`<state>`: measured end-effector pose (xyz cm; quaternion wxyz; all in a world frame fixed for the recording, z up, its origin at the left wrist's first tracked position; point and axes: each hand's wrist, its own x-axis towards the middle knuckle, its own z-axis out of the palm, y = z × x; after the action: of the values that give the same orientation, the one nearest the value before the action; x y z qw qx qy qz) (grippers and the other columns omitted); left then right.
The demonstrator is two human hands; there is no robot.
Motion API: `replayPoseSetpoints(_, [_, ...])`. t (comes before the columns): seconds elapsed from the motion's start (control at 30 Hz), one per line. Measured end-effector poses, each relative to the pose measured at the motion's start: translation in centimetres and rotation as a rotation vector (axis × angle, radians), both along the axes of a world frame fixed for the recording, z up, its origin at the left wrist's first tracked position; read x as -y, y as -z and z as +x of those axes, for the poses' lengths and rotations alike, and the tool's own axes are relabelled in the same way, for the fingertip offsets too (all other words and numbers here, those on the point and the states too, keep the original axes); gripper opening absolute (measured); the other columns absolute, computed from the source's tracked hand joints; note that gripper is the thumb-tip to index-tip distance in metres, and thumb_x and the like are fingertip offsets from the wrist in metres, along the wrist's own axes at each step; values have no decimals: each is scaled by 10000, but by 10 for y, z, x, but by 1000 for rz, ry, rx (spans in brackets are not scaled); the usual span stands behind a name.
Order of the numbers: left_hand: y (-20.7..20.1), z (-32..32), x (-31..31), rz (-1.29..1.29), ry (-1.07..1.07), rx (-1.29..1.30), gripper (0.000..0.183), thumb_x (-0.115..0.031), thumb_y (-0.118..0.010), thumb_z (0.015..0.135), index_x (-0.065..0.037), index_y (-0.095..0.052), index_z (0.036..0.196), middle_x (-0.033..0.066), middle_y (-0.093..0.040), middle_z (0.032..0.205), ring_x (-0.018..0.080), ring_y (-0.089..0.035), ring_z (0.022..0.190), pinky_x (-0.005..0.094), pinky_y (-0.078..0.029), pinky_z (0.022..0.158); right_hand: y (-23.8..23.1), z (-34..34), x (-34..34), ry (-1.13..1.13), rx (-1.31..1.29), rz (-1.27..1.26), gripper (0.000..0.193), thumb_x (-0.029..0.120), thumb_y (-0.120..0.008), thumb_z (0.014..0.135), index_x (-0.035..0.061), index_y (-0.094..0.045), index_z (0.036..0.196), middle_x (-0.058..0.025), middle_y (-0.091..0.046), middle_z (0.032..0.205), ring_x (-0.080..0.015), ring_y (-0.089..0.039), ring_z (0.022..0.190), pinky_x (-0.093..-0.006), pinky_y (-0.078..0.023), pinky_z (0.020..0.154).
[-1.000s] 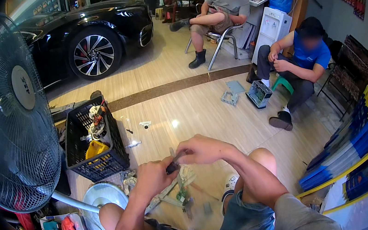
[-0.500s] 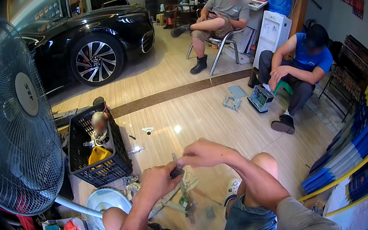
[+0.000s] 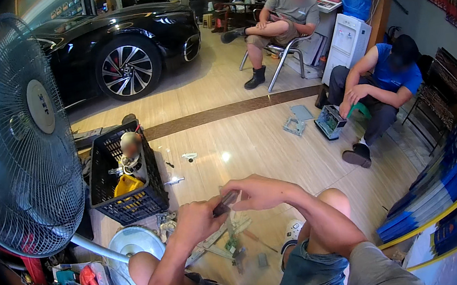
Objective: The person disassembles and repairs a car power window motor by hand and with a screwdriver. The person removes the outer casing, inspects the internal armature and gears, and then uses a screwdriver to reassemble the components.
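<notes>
My left hand [image 3: 197, 220] is closed around a small dark grey part [image 3: 226, 201], whose exact kind I cannot make out. The thumb and bent fingers of my right hand [image 3: 257, 192] close on the other end of that part. Both hands are held together above the floor in front of my knees. Below them lie pale strips [image 3: 213, 238], a green circuit board piece [image 3: 231, 246], a screwdriver with an orange handle [image 3: 250, 235] and a small grey block [image 3: 262, 259].
A black crate [image 3: 133, 210] with mixed parts stands left, beside a large fan [image 3: 20, 141] and a round pale base [image 3: 132, 247]. A person in blue [image 3: 384, 78] handles a metal case [image 3: 331, 122]; another sits on a chair [image 3: 286, 51]. A black car [image 3: 124, 52] stands behind.
The dark part has tipped from nearly upright to more level between my hands. My right fingers have curled further around it. The whole view has shifted slightly.
</notes>
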<state>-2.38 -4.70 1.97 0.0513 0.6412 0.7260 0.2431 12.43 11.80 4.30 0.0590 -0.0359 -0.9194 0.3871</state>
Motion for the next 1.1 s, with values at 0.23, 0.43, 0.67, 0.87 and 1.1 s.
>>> replayPoseSetpoints(0.23, [-5,-1,9,21,-15,106,320,-340,-724,773,-149,-703,1029,150,-673,726,348,-662,653,427,-534,614,-26,-28,0,-54,374,297,378,319,-656,879,-10,-619,1060,-221,-676,832,-366,-668,792,-428,-516,707])
replayPoseSetpoints(0.43, [-8,4,4,-183,-81,59,328,-369,-681,797,-141,-683,1032,159,-680,744,361,-668,701,438,-541,645,14,-20,-5,-72,9,-115,344,323,-646,887,-1,-635,1002,-219,-675,845,-377,-661,799,-402,-517,737])
replayPoseSetpoints(0.67, [1,-1,-5,-132,-47,201,350,-350,-703,779,-133,-684,1053,164,-679,754,367,-664,697,431,-540,647,12,-22,-17,-74,239,62,349,308,-656,872,12,-636,1057,-195,-693,863,-367,-669,806,-372,-522,736])
replayPoseSetpoints(0.87, [-5,9,-22,-107,-71,196,340,-327,-710,774,-132,-695,1051,163,-682,763,365,-666,701,438,-540,654,11,-8,-18,122,149,-9,319,300,-667,859,18,-634,1004,-163,-707,862,-311,-686,778,-366,-527,703])
replayPoseSetpoints(1.1, [3,5,-31,-40,-1,250,352,-318,-727,775,-107,-685,1054,162,-685,766,355,-674,708,424,-539,644,-2,-6,-26,144,160,-139,354,286,-700,855,16,-616,1068,-150,-695,829,-272,-670,735,-359,-523,689])
